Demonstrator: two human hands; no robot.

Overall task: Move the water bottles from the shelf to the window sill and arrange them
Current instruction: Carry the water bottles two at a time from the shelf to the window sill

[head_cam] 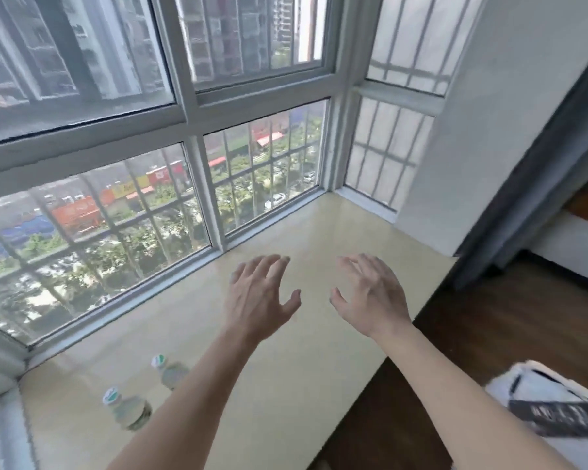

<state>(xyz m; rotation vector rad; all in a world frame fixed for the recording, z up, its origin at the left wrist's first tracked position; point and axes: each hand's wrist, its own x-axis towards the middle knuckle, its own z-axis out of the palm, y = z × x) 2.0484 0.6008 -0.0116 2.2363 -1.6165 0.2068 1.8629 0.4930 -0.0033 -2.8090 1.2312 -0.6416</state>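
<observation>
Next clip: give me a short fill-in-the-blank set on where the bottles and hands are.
1. ____ water bottles stand on the window sill.
2. The left hand and right hand are both ____, holding nothing.
3. The left forearm partly hides the bottle nearer the ____.

Missing words: two; open; window

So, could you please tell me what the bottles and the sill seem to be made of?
Both bottles, the nearer bottle and the farther bottle, look like clear plastic: see-through bodies, white-green caps. The sill looks like glossy cream stone or laminate; it reflects window light.
</observation>
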